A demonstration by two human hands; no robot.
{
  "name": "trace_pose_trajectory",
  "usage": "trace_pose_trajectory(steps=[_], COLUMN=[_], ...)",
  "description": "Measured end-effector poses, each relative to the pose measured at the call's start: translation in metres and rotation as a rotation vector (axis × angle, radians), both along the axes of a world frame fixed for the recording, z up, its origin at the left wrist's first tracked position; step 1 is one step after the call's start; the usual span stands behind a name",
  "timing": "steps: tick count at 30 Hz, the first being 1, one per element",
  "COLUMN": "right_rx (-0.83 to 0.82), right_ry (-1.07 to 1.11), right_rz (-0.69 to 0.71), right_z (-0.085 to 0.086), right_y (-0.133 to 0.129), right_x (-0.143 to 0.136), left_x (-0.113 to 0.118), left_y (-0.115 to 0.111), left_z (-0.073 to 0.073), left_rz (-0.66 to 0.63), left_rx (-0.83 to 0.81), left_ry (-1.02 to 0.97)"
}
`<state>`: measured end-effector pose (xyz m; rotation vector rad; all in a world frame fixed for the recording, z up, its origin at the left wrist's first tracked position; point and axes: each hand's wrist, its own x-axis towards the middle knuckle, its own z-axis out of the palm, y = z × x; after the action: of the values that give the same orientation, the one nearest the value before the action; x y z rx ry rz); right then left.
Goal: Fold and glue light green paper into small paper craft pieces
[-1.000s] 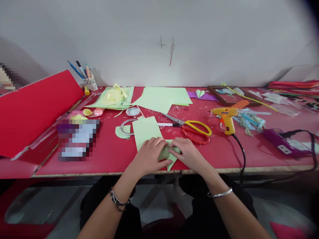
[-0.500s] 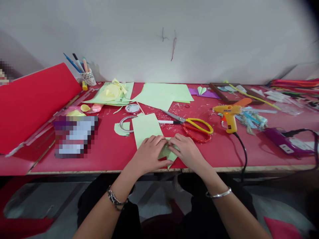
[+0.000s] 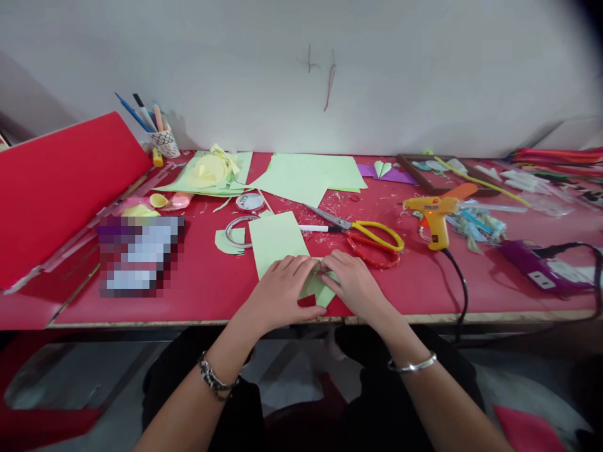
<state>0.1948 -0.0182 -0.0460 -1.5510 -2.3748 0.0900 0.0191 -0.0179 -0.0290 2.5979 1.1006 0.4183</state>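
A small piece of light green paper lies at the table's front edge, between my two hands. My left hand bends its fingers over the paper's left side, with the thumb stretched along the near edge. From the other side, my right hand presses its closed fingertips on the paper's upper part. The fingertips of both hands nearly meet and cover some of the paper. Under and beyond my left hand is a larger light green sheet. Scissors with yellow and red handles rest just beyond my right hand.
A yellow glue gun stands at right, its cord hanging over the edge. Further right is a purple device. A blurred-out phone-like object, a tape ring, a pen cup and a red board are left. Green sheets lie behind.
The view has shifted slightly. My hands stay on the small green paper, and its lower tip, seen below the left thumb before, no longer sticks out there.
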Motion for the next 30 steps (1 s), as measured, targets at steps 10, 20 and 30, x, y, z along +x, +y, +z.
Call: trace_pose_trajectory(steps=[10, 20, 30], right_rx=[-0.012, 0.028, -0.118], right_ry=[0.045, 0.03, 0.22], right_rz=[-0.013, -0.088, 0.031], right_z=[0.0, 0.002, 0.01], right_y=[0.001, -0.003, -0.006], right_x=[0.0, -0.002, 0.009], left_x=[-0.001, -0.003, -0.004], left_y=[-0.002, -0.004, -0.005], left_z=[0.002, 0.001, 0.003], left_rz=[-0.014, -0.044, 0.001], left_rx=[-0.033, 0.026, 0.026], left_ry=[-0.092, -0.017, 0.024])
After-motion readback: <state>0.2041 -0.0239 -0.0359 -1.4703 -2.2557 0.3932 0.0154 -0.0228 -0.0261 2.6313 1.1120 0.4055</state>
